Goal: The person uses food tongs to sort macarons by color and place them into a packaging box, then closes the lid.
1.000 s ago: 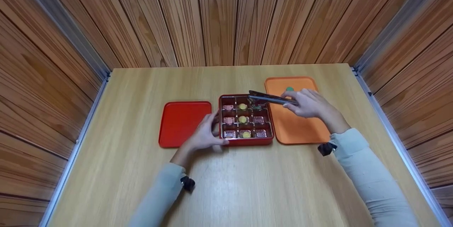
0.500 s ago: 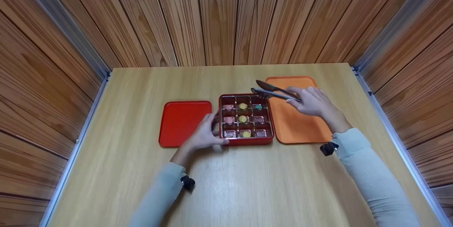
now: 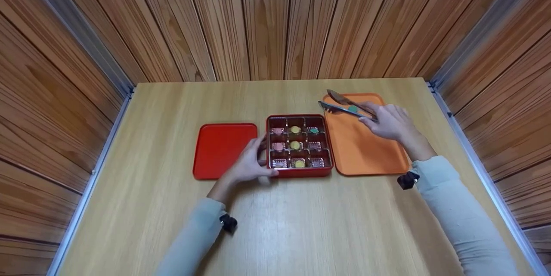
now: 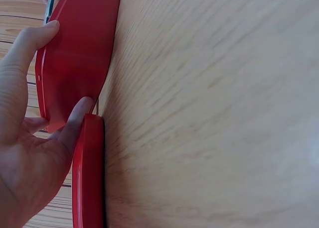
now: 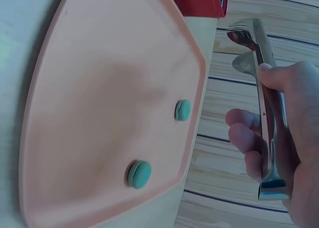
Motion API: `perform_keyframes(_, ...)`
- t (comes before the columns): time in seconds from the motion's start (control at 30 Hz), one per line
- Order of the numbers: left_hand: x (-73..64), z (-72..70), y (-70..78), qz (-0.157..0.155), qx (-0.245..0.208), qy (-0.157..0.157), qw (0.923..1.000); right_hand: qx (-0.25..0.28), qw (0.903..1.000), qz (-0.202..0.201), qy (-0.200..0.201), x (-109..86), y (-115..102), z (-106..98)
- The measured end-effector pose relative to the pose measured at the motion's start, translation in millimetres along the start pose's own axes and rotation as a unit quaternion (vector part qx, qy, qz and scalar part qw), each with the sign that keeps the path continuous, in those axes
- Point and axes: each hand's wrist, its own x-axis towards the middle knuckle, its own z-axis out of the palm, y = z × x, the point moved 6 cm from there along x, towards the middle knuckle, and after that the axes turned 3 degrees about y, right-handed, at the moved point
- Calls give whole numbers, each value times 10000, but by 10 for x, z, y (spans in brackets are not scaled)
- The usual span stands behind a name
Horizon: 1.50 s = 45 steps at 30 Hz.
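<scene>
Gripping 9-cell red plastic box (image 3: 300,173) (left hand (image 3: 249,162)), silver metal tongs (image 5: 269,123) (right hand (image 3: 389,124)); right of box, gently pinch 1 round green macaron (image 5: 140,174).

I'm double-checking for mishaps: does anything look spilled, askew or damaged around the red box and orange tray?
Nothing stands out. The red box stands upright beside the orange tray; the pink and yellow macarons lie singly inside it, and two green macarons rest on the tray.
</scene>
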Motion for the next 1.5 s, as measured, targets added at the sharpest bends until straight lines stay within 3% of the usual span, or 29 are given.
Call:
perform_keyframes(0.3,0,11,-24,22,18,-17,10000,-54,9990,446,-25,-33,219,21)
perform_keyframes(0.77,-1,1,-29,-44,146,-39,9999,8,9941,991,-433,-14,486,20)
perform_keyframes(1.5,18,7,-10,101,8,2,9999,247,9881,1248,-865,29,684,156)
